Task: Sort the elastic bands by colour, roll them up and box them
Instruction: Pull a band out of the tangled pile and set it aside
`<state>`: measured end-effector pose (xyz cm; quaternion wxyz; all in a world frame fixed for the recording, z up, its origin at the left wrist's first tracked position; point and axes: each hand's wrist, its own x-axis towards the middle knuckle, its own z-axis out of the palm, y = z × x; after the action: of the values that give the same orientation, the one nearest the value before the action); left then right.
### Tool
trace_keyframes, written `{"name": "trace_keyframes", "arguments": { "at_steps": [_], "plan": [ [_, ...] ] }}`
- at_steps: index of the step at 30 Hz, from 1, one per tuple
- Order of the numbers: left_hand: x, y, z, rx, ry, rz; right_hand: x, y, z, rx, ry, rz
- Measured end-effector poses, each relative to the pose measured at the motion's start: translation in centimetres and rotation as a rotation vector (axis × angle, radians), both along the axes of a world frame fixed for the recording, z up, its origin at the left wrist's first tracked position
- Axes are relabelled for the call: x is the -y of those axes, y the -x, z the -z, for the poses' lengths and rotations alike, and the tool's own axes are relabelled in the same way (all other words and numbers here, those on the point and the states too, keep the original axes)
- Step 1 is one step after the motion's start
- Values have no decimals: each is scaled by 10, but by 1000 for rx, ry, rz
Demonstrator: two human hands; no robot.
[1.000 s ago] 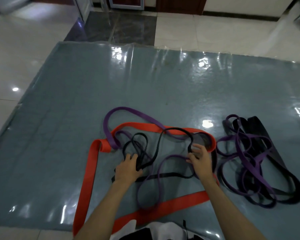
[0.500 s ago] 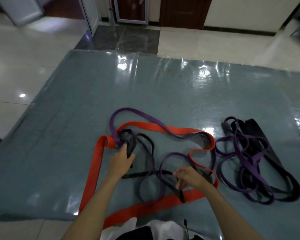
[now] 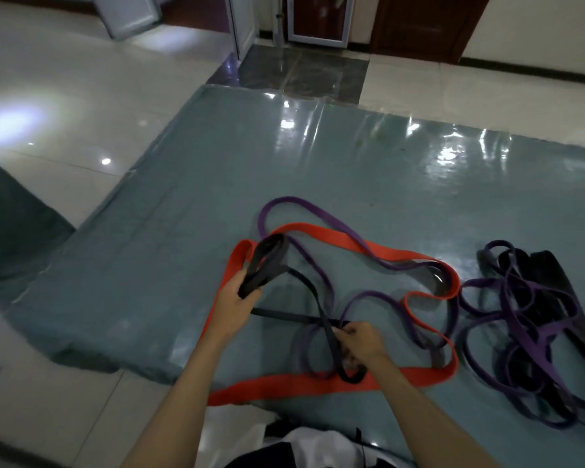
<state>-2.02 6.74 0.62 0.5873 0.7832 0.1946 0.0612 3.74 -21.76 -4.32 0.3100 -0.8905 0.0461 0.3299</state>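
A narrow black elastic band (image 3: 313,298) runs between both hands above the grey-blue mat (image 3: 183,211). My left hand (image 3: 235,300) grips its folded loops, which stick up past the fingers. My right hand (image 3: 358,342) grips the band's other end, whose loop hangs below it. Under them lie a wide red band (image 3: 318,383) in a big loop and a purple band (image 3: 318,214) curling across it.
To the right lies a tangled pile of purple and black bands (image 3: 534,325). The mat sits on a glossy tiled floor (image 3: 65,96); doors stand at the back. A dark shape (image 3: 11,231) is at the left edge. No box is in view.
My left hand has lifted the bunched black loops up and left. My right hand moved toward me along the black band. The camera has tilted up and turned left.
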Motion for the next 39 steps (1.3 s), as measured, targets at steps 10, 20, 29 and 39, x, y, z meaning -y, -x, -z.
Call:
{"name": "trace_keyframes", "arguments": {
  "at_steps": [10,20,29,39],
  "plan": [
    [-9,38,-14,62,22,-60,-36,-1,-5,-16,226,86],
    [-7,38,-36,72,-79,33,-34,-41,-29,86,-246,539],
    [11,11,-70,77,-250,155,-1,-56,-42,15,-739,814],
    [78,-48,-151,146,-281,503,11,-42,-88,389,-711,534]
  ]
}}
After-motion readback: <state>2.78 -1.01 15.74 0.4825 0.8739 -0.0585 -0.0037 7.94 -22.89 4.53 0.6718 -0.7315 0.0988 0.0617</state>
